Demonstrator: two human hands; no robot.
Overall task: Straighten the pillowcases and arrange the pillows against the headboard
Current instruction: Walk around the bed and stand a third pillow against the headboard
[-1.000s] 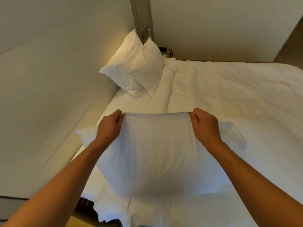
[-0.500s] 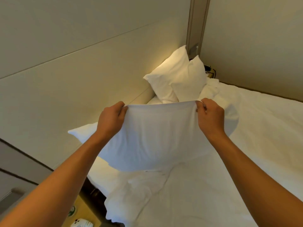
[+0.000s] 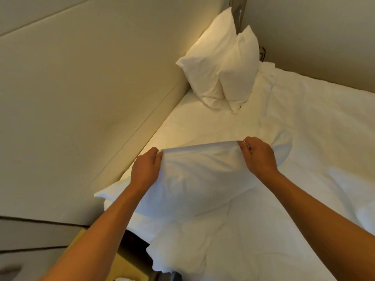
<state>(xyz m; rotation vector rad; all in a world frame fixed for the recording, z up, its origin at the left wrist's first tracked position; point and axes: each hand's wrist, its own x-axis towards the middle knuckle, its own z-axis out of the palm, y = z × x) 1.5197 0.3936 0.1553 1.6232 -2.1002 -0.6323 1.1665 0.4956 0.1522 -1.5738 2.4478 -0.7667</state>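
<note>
A white pillow (image 3: 198,179) lies low over the near end of the bed, beside the padded beige headboard (image 3: 91,98). My left hand (image 3: 145,169) pinches the far edge of its pillowcase near the left end. My right hand (image 3: 258,157) pinches the same edge near the right end, and the cloth is pulled taut between them. One corner of the pillow points left toward the headboard. Two more white pillows (image 3: 219,59) stand upright in the far corner, leaning on the headboard and each other.
The white duvet (image 3: 304,159) covers the bed to the right, rumpled at the near edge. A beige wall (image 3: 314,37) closes the far side. A wooden bedside surface (image 3: 129,262) shows at the bottom left, below the mattress edge.
The pillow has come down from mid-air toward the mattress by the headboard. Both hands keep their hold on its far edge. The view has tilted downward.
</note>
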